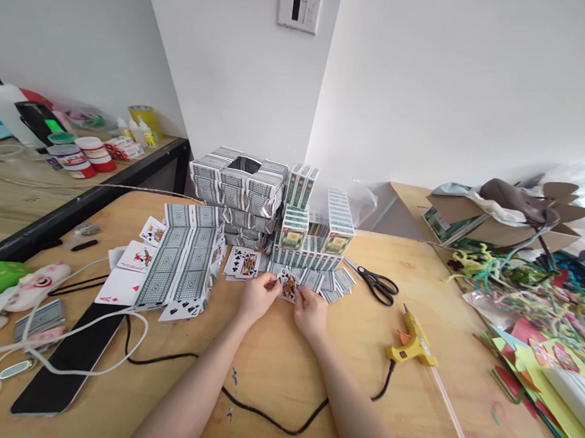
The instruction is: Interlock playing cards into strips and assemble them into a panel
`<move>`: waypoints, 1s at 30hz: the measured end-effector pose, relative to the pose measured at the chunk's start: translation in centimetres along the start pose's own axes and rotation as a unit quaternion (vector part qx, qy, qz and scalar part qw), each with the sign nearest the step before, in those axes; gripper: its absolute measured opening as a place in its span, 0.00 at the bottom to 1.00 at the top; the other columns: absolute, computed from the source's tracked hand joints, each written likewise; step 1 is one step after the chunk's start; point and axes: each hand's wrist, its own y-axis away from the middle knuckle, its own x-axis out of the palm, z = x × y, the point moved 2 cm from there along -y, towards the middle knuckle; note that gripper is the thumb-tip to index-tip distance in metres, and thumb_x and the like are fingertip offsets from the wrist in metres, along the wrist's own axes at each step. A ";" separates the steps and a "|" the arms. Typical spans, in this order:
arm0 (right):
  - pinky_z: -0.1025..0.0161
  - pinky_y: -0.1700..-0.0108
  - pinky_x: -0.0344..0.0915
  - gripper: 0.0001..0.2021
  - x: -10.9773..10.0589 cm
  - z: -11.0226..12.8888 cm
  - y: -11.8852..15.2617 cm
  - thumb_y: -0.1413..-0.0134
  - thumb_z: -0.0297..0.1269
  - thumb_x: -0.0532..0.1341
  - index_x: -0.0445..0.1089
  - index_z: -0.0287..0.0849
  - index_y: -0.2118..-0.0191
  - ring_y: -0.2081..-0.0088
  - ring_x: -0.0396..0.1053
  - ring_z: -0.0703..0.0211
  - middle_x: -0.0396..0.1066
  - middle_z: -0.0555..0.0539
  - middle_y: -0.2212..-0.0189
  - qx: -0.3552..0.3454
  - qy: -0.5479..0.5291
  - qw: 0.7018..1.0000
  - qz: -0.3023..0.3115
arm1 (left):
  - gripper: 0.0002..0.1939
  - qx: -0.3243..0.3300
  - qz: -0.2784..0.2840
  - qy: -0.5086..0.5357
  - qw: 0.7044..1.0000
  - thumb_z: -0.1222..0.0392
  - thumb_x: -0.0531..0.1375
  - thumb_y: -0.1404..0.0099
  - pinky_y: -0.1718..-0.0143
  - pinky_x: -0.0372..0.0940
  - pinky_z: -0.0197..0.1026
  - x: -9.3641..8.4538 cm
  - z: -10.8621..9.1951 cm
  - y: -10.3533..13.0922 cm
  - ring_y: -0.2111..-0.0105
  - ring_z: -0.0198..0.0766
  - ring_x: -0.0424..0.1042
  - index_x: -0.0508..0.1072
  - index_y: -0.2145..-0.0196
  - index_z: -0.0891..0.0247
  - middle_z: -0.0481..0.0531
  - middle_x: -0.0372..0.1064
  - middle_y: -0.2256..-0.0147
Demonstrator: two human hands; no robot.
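Between my two hands, a face-up playing card [288,287] with a black queen is held by its side edges. My left hand [258,295] pinches its left edge, and my right hand [310,310] pinches the right one. Loose cards [313,279] lie just beyond, face down, in front of stacked green card boxes [339,232]. Face-up cards [243,263] rest to the left of my left hand. Behind them stands a block built of grey-backed cards [239,182] with an opening on top. A folded panel of joined cards [179,258] sits further left.
Black scissors [378,286] and a yellow glue gun [414,344] lie to the right; its black cable passes under my forearms. A black phone [69,360] and white cables are at left. Colourful craft scraps [533,356] and a cardboard box [497,223] fill the right side.
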 end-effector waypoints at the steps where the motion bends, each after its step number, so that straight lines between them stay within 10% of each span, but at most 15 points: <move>1: 0.67 0.78 0.50 0.14 0.0 0.4 0.1 0.47 0.32 0.49 0.59 0.42 0.82 0.83 0.57 0.64 0.59 0.51 0.87 -0.024 0.015 1.000 -0.007 | 0.06 0.004 -0.006 -0.016 1.000 0.61 0.54 0.45 0.73 0.64 0.33 0.0 0.0 0.0 0.76 0.33 0.70 0.71 0.74 0.64 0.49 0.71 0.77; 7: 0.66 0.77 0.50 0.12 0.5 2.2 0.8 0.46 0.28 0.48 0.63 0.40 0.77 0.81 0.58 0.64 0.60 0.50 0.85 -0.133 0.057 0.989 -0.024 | 0.08 0.020 -0.043 -0.068 0.997 0.61 0.54 0.44 0.71 0.64 0.35 0.0 -0.3 0.1 0.74 0.36 0.72 0.73 0.72 0.63 0.52 0.74 0.73; 20: 0.68 0.79 0.52 0.15 0.5 -0.5 0.0 0.45 0.34 0.48 0.63 0.42 0.80 0.83 0.59 0.64 0.61 0.51 0.86 0.029 -0.016 0.999 -0.017 | 0.08 -0.008 -0.042 0.039 0.998 0.61 0.55 0.45 0.68 0.69 0.36 -0.1 -0.4 0.2 0.72 0.35 0.73 0.72 0.68 0.63 0.50 0.74 0.72; 30: 0.63 0.64 0.67 0.18 0.4 1.7 0.6 0.45 0.26 0.47 0.64 0.40 0.50 0.64 0.71 0.58 0.72 0.41 0.61 -0.141 -0.066 0.988 0.004 | 0.08 0.020 -0.064 0.004 0.998 0.58 0.54 0.42 0.69 0.66 0.34 -0.4 -0.7 0.1 0.72 0.35 0.72 0.70 0.72 0.62 0.51 0.73 0.73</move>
